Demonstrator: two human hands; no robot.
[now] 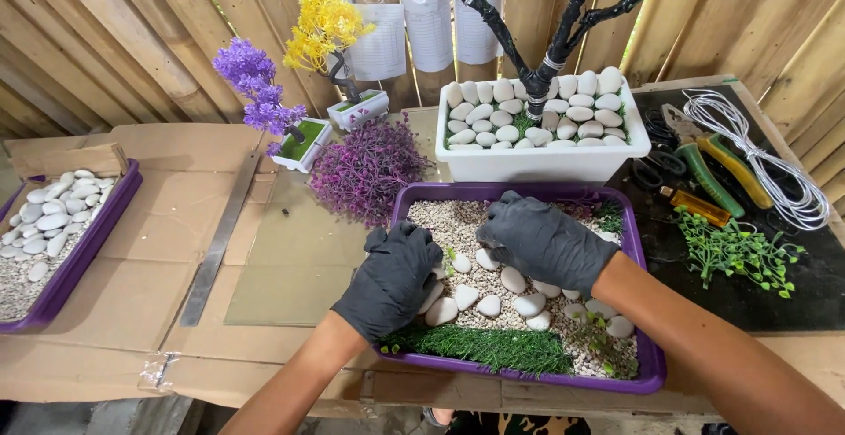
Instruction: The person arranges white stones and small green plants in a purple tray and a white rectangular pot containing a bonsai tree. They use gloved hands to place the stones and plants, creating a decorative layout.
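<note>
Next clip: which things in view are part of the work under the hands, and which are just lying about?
In use:
left hand
right hand
purple tray
white stones
fine gravel
green grass strip

Lying about:
white planter
cutters
wire coil
second tray
purple bush
metal ruler

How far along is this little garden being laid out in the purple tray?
The purple tray already has a gravel bed, a strip of fake grass along the near edge and a curving line of white stones. Both gloved hands, left hand and right hand, rest on the stones. The green sprigs beside the tray lie unused, and much of the gravel is bare.
</note>
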